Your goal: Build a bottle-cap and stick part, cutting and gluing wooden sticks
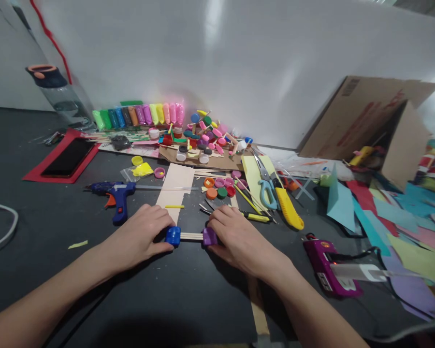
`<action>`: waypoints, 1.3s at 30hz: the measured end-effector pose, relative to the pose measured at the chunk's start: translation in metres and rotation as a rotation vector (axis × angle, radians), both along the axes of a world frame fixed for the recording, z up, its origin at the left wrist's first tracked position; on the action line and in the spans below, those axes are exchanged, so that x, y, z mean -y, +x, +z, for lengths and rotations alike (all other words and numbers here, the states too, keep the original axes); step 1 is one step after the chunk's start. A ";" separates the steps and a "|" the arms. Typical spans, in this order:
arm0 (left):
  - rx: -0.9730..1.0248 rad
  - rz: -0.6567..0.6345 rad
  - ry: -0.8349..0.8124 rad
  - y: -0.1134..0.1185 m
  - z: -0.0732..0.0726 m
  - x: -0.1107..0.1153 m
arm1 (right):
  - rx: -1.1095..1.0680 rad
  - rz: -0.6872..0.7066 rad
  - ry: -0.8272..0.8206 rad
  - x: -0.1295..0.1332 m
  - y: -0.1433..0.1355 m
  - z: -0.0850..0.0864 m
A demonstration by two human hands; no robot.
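Note:
Several thin pale sticks lie side by side between a blue block and a purple block, low over the dark table. Fingers and thumb of my left hand are closed on the blue block at the left end. At the other end my right hand grips the purple block. Just beyond them a short yellow stick crosses a pale wooden board. Whether the blocks touch the table is hard to tell.
A blue glue gun lies left of the board. Coloured caps, scissors and a yellow cutter are behind my right hand. A purple device with cables sits right. A bottle stands at the back left.

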State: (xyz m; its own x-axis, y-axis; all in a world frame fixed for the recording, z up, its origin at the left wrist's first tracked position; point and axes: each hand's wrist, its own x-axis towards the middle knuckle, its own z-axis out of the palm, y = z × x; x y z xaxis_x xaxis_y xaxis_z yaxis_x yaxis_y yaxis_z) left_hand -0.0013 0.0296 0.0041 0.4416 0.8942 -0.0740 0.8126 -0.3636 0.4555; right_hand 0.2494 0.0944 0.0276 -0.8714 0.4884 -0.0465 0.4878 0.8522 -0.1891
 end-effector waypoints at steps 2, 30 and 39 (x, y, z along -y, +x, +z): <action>0.007 0.006 0.022 -0.003 0.002 0.000 | -0.011 -0.007 0.001 -0.001 0.002 0.001; -0.390 0.588 0.027 -0.076 0.027 0.010 | -0.307 -0.171 0.167 -0.017 0.007 -0.009; -0.262 0.604 0.212 -0.056 0.024 0.004 | -0.278 -0.189 0.133 -0.014 0.005 -0.008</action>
